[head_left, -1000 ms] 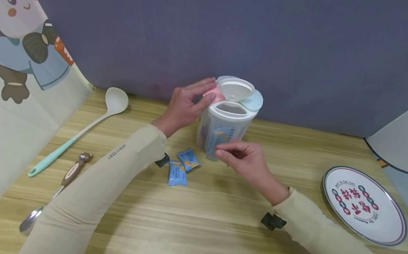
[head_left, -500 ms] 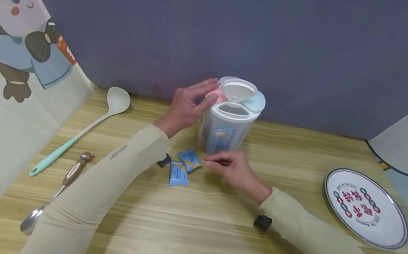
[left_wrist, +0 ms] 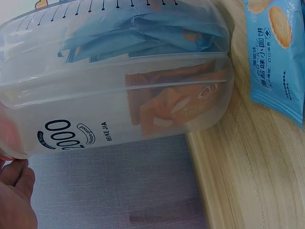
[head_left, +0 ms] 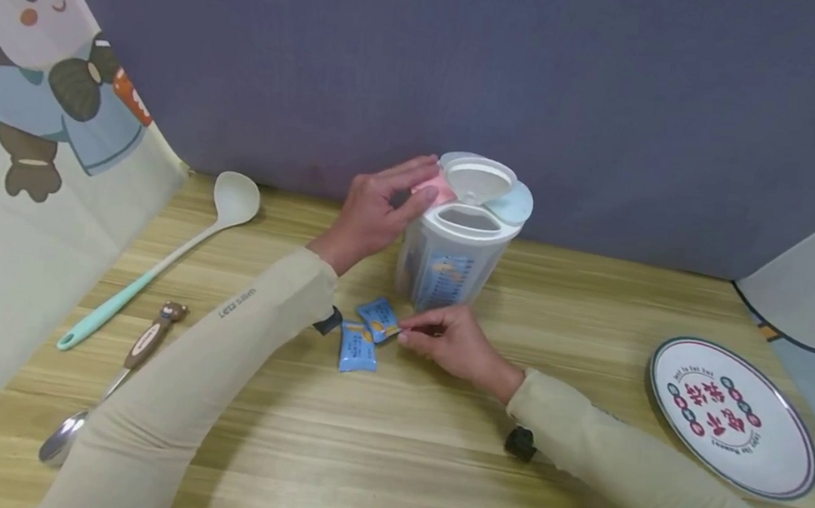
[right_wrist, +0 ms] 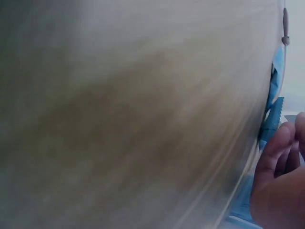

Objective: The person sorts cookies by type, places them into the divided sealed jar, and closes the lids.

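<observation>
A clear plastic food container (head_left: 486, 259) with compartments stands at the back. My left hand (head_left: 374, 212) rests on its left rim, straight fingers and thumb against the pink lid (head_left: 445, 190). The white flap (head_left: 479, 182) is raised above the front opening, while the light blue lid (head_left: 513, 204) lies flat. Through the wall, blue packets (left_wrist: 143, 40) and orange packets (left_wrist: 181, 98) show in the left wrist view. Below, two blue biscuit packets lie overlapping on the table. My right hand (head_left: 453, 343) pinches the right corner of the upper biscuit packet (head_left: 376, 316); the lower biscuit packet (head_left: 357, 349) lies beside it.
On the left lie a white ladle (head_left: 236, 199) with a mint handle and a spoon (head_left: 147, 342) with a brown bear handle. A printed plate (head_left: 771, 438) sits on the right. A dark blue panel (head_left: 619, 119) rises behind the table.
My right hand has moved down and left from the container's front to the upper biscuit packet and taken its corner. The left hand has stayed on the rim.
</observation>
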A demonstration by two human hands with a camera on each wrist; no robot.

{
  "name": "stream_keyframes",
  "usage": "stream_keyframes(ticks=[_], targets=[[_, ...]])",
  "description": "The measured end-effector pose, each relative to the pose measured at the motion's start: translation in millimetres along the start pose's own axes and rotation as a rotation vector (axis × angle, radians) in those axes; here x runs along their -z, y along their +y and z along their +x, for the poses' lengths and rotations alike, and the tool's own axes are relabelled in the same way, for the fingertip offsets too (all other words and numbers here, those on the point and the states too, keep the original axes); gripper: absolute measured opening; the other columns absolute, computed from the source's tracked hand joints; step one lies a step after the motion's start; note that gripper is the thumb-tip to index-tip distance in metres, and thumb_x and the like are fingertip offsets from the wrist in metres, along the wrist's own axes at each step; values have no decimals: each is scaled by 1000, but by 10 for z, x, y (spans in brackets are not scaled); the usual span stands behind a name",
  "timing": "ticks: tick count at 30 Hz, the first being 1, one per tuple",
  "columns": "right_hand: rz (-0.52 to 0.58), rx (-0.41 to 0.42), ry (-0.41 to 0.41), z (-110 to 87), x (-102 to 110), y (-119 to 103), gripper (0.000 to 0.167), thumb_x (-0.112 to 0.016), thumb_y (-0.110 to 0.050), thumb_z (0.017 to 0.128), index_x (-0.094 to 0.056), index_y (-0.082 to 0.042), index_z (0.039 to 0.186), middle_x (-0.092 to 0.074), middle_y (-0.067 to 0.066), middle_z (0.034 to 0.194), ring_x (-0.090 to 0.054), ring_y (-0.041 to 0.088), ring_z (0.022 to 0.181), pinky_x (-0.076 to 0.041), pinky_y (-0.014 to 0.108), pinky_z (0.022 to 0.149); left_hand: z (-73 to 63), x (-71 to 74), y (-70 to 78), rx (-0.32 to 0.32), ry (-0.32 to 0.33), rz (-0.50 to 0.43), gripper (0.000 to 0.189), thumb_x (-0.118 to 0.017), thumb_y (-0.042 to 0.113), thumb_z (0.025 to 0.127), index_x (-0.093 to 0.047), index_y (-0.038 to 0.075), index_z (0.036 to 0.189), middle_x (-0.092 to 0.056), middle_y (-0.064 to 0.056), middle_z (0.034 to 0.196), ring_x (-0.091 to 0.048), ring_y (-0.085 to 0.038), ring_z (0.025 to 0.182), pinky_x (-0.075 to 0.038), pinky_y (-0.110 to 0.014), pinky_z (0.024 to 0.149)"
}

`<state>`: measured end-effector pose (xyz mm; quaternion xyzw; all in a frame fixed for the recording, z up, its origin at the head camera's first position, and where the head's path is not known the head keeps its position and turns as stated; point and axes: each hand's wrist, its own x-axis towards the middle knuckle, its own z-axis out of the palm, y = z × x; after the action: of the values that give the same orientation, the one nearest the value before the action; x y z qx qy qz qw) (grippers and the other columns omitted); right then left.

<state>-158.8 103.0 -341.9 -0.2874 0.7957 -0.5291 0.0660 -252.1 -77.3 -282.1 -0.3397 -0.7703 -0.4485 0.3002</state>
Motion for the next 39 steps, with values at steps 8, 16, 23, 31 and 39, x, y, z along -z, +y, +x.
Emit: stream_keyframes(ticks=[8, 16, 23, 31, 39], targets=[[-60, 20, 38, 45, -83, 376, 16, -75, 3, 77, -71, 7, 93, -70, 11, 78, -59, 13, 62, -50, 23, 54, 5, -1, 6, -1, 4, 0, 31, -63, 15, 92, -64, 2, 120, -56, -10, 129, -51, -15, 119, -37, -25, 101], [-116, 24, 46, 51, -90, 451, 16, -76, 2, 77, -74, 2, 93, -71, 8, 86, -64, 13, 75, -54, 26, 65, 7, -18, 0, -7, 5, 6, 31, -64, 15, 92, -64, 2, 120, -57, -10, 128, -52, -15, 119, -37, -25, 100], [-169, 28, 45, 71, -96, 459, 13, -76, 2, 77, -75, 0, 90, -72, 7, 86, -64, 11, 76, -53, 25, 66, 8, -22, -10, -17, 15, 8, 31, -64, 14, 92, -64, 1, 120, -57, -11, 128, -52, -17, 118, -38, -25, 100], [-201, 66, 73, 77, -108, 481, 8, -76, 2, 77, -75, -1, 85, -72, 5, 83, -63, 11, 74, -52, 24, 65, 7, -18, -18, -5, 5, 16, 32, -63, 16, 92, -64, 2, 121, -56, -10, 129, -50, -14, 120, -37, -25, 100], [-151, 130, 131, 25, -82, 437, 7, -75, 3, 78, -75, 0, 84, -71, 5, 80, -63, 13, 71, -52, 25, 62, 8, -31, -21, -7, 6, 14, 31, -64, 16, 92, -64, 1, 120, -56, -10, 129, -51, -15, 119, -37, -25, 101]])
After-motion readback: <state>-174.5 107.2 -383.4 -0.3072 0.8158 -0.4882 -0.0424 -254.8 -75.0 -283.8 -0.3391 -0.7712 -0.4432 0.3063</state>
